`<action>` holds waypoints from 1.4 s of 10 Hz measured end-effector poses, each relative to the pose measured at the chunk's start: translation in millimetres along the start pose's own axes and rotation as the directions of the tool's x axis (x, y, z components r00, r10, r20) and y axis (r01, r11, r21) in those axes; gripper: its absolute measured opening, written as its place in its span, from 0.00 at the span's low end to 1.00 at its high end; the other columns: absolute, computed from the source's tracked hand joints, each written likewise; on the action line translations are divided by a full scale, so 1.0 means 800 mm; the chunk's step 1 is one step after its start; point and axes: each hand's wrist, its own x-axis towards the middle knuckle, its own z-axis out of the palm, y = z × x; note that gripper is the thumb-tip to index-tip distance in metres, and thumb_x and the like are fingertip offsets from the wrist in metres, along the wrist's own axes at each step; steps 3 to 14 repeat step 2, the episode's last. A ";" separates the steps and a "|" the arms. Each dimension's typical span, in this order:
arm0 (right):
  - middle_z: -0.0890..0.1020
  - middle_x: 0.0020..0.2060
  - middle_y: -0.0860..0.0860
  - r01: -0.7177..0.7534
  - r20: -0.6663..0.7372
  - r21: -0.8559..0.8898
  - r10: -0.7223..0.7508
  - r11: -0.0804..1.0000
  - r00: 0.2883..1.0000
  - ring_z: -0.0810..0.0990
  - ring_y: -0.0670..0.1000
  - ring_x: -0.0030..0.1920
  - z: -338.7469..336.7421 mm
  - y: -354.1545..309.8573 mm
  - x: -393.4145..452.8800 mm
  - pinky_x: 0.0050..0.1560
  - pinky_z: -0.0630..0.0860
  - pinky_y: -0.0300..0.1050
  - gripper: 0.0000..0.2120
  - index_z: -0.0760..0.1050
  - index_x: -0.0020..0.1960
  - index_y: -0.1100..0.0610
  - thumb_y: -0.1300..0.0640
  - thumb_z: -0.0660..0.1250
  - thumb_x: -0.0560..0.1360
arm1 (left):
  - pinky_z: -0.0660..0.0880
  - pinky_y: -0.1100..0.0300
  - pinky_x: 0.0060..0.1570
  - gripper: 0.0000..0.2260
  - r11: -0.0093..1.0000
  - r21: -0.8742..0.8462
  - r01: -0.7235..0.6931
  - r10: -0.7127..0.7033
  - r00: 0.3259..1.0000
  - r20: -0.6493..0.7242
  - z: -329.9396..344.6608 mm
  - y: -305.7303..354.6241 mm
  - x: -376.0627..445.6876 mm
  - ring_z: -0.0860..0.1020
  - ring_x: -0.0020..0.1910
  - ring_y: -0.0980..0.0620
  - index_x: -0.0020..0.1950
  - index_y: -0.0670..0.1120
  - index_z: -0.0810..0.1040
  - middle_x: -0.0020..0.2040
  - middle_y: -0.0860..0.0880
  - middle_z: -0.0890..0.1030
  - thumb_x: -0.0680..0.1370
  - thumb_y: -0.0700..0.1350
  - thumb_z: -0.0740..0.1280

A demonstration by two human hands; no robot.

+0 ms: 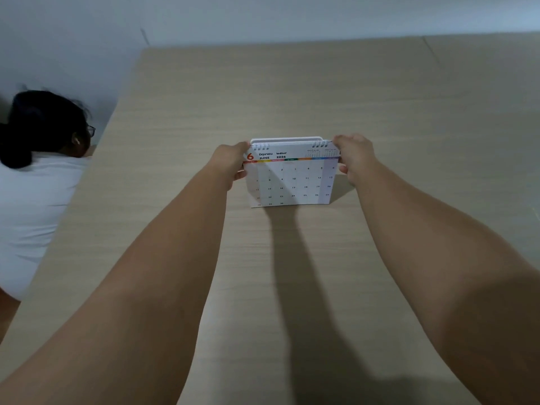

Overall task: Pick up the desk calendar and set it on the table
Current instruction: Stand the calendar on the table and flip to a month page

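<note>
A white spiral-bound desk calendar [292,179] showing June 2026 stands upright on the light wooden table [292,97], its lower edge touching the surface. My left hand [230,163] grips its upper left corner and side. My right hand [355,160] grips its upper right corner and side. Both arms stretch out from the bottom of the view and cast long shadows on the table toward me.
Another person in a white shirt [32,194] leans at the table's left edge. A pale wall [263,16] runs behind the table's far edge. Bare tabletop surrounds the calendar on all sides.
</note>
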 end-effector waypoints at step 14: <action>0.75 0.36 0.49 0.090 0.011 -0.120 -0.089 0.989 0.996 0.73 0.53 0.42 -0.003 -0.002 0.003 0.42 0.68 0.44 0.09 0.69 0.39 0.55 0.50 0.63 0.72 | 0.67 0.54 0.47 0.26 0.932 0.361 -0.011 0.031 0.998 -0.050 -0.001 0.004 -0.013 0.73 0.47 0.44 0.57 0.41 0.78 0.52 0.43 0.75 0.80 0.61 0.53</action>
